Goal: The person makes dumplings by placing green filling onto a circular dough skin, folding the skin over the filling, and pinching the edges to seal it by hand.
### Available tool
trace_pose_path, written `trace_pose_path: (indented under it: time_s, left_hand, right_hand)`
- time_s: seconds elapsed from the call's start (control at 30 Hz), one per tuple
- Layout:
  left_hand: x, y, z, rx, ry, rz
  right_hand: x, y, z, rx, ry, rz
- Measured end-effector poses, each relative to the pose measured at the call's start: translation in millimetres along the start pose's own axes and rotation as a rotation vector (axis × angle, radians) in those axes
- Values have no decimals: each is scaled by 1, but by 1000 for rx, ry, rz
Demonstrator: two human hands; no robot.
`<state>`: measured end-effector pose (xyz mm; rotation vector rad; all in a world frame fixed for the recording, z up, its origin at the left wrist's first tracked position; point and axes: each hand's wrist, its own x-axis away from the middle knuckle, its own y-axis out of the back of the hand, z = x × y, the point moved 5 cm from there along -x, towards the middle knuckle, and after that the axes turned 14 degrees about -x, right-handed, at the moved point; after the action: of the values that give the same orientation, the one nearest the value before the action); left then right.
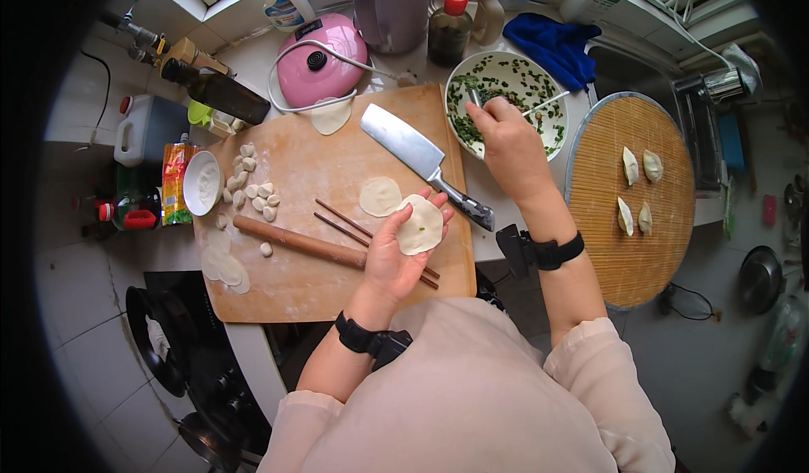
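On the palm of my left hand lies a round dough wrapper with a small green bit on it. My right hand grips a metal spoon whose tip is in the chopped green filling inside a white bowl. A white utensil also rests in that bowl. Another wrapper lies on the wooden board beside my left hand. A cleaver, a rolling pin and a pair of chopsticks lie there too, with several dough pieces at the left.
Several dumplings sit on a round bamboo mat at the right. A bowl of flour stands at the board's left edge. Behind the board are a pink appliance, a red-capped bottle and a blue cloth.
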<state>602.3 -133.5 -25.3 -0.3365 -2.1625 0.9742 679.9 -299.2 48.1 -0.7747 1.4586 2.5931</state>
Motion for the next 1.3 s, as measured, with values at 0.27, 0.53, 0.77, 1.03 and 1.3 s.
trace_pose_path:
  time_s: [0.27,0.53,0.77,1.03,1.3]
  left_hand:
    - [4,11,0,13,-2,-37]
    - [1,5,-3,-6,9,-12]
    - [-2,6,0,-15,22,-12]
    - [-1,5,-1,-18,32,-11]
    - [2,7,-1,-18,34,-11]
  right_hand:
    - [43,10,22,77,-9,159]
    - [47,8,35,81,63,175]
    - [70,32,16,-167,-190,-16]
    - [82,44,15,-600,-517,-315]
    - [75,38,22,-655,-525,-296]
